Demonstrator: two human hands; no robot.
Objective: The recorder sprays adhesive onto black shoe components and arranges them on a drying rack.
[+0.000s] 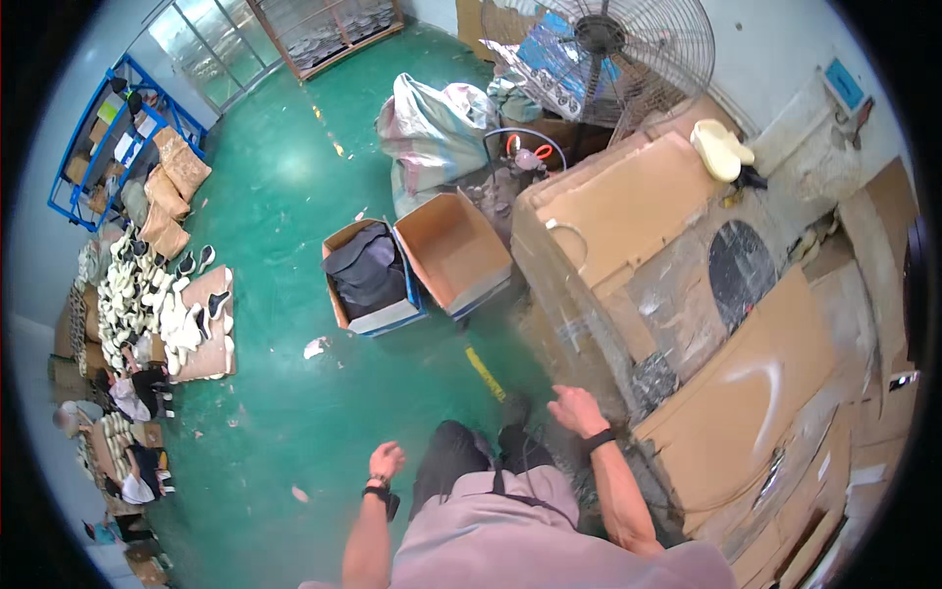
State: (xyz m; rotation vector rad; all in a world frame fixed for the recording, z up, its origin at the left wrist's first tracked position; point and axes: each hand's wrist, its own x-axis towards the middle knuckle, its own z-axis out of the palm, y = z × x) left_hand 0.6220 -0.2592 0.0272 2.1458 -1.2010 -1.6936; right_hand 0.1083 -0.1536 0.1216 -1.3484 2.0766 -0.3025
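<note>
My left hand [387,459] hangs over the green floor beside my left thigh, its fingers curled in and nothing showing in them. A dark band sits on that wrist. On the other side, my right hand [579,410] is held out near the low corner of a cardboard-covered workbench [628,206], touching nothing. Its fingers are loosely bent and a little apart, with no object in them. Ahead on the floor stand two open cardboard boxes: the left one [388,321] holds dark folded cloth [365,265], while the right one [453,245] shows its bare inside.
A big wire-caged fan [599,34] stands behind the bench. Pale shoe-shaped pieces [719,149] lie on the bench's far end. White woven sacks [432,128] slump beyond the boxes. At far left are a blue rack [74,177], piled pale shoe parts [132,290] and seated people.
</note>
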